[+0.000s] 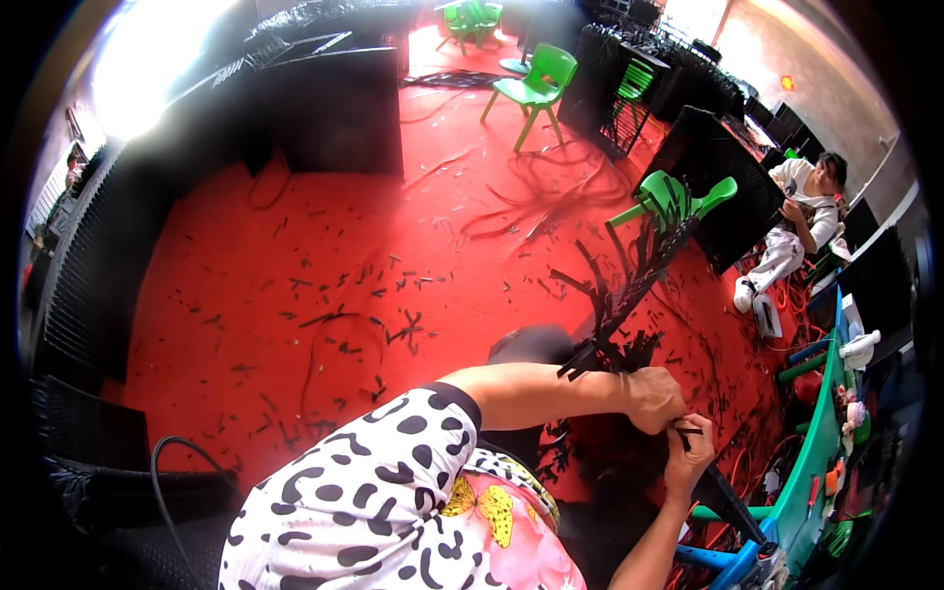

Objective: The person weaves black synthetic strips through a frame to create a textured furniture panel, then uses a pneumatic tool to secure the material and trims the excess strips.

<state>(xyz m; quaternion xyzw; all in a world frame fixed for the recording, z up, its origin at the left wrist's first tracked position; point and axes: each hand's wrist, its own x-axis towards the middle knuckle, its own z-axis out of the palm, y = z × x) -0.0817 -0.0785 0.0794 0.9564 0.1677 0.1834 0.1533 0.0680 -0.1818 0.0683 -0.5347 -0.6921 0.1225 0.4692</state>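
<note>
My left arm reaches across to the right, and my left hand (pixel 654 399) is curled closed, its fingertips turned down and hidden. Just below and touching it, my right hand (pixel 692 454) pinches a short, flat black strip (pixel 690 431) between thumb and fingers. Beyond my left wrist a dark piece with many loose black strip ends (pixel 629 290) sticks up and fans out away from me. Its lower part lies in deep shadow under my hands, so how it is built cannot be made out. A dark bar (pixel 730 506) slants down to the right of my right hand.
Strip offcuts litter the red floor (pixel 246 256). A green table (pixel 814 472) with small tools stands close on my right. Green chairs (pixel 536 88) and large black panels (pixel 334 113) stand farther off. A person in white (pixel 808 211) sits at the right beside a black panel.
</note>
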